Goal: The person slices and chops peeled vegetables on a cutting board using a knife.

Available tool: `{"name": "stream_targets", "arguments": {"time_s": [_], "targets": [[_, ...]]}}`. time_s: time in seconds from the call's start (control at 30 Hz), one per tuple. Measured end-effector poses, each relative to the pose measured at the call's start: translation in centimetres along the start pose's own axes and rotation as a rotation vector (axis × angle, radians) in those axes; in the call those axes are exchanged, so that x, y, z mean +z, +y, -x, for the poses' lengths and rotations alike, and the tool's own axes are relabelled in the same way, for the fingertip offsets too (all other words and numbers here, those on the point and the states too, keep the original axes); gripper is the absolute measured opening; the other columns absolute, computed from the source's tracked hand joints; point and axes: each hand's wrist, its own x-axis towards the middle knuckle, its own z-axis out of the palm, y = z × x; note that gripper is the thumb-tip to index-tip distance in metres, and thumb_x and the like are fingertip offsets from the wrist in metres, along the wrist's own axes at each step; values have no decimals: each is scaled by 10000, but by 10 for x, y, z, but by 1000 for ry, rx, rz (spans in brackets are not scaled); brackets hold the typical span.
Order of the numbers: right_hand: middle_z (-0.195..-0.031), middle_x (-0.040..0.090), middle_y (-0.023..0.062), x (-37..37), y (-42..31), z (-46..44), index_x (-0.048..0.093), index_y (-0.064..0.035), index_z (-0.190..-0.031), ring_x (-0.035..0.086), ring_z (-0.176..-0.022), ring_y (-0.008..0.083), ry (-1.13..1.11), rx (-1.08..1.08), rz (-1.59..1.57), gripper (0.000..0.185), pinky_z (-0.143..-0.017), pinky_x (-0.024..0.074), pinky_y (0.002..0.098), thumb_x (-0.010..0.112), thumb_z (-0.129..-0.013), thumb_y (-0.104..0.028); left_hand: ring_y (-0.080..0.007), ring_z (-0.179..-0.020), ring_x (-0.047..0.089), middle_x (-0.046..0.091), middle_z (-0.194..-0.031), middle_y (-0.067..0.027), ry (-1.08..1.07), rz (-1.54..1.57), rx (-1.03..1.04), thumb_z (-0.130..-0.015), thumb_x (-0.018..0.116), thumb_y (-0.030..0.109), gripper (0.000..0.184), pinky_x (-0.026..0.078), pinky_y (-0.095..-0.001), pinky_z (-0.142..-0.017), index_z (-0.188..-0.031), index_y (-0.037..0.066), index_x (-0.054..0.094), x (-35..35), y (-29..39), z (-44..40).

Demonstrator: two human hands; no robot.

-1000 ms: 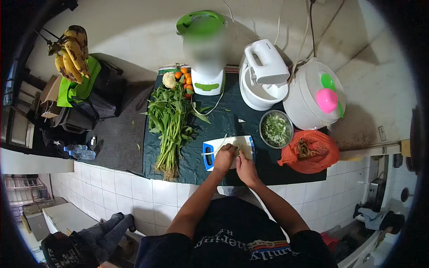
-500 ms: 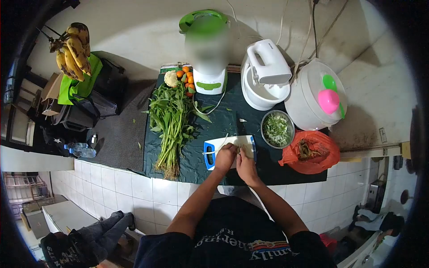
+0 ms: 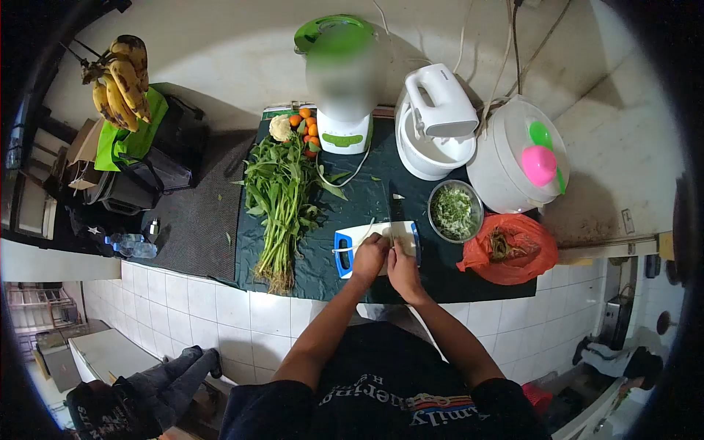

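A white cutting board with a blue rim (image 3: 363, 232) lies near the front edge of the table. Over its middle, my left hand (image 3: 370, 257) is closed around pale stalks (image 3: 343, 250) that stick out to the left. My right hand (image 3: 402, 270) is closed on the handle of a knife (image 3: 397, 211), whose dark blade points away from me past the board's far edge. The two hands are close together. To the right of the board stands a metal bowl (image 3: 455, 212) of chopped greens.
Leafy greens (image 3: 280, 196), a cauliflower (image 3: 280, 127) and orange fruits lie left of a blender (image 3: 344, 132). A white stand mixer (image 3: 438, 147), a white container (image 3: 506, 150) and an orange bag (image 3: 528, 253) are on the right. A person (image 3: 132, 400) is at lower left.
The knife blade shows more clearly now, extending beyond the board's far edge. Both hands have stayed nearly in place. The view has shifted slightly.
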Motion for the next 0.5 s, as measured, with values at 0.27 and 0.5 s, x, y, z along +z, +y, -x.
{"name": "stream_targets", "arguments": {"time_s": [0.27,0.5], "targets": [[-873,683,312,-4,-2,19,520,53,-1375,680,-804,484,-92,45,36,418,-735,540,547,512,-1016,-161,-386,-847,674,663,-945,-169,34,14,7,-847,656,99,157,571,-468,-750,-981,26,692,3,1,-1],[-858,685,308,8,5,-5,545,65,-1349,682,-792,477,-23,19,56,408,-723,540,550,520,-1004,-152,-382,-896,657,646,-936,-168,-1,-95,89,-827,674,97,174,555,-456,-808,-985,24,687,-2,5,4]]}}
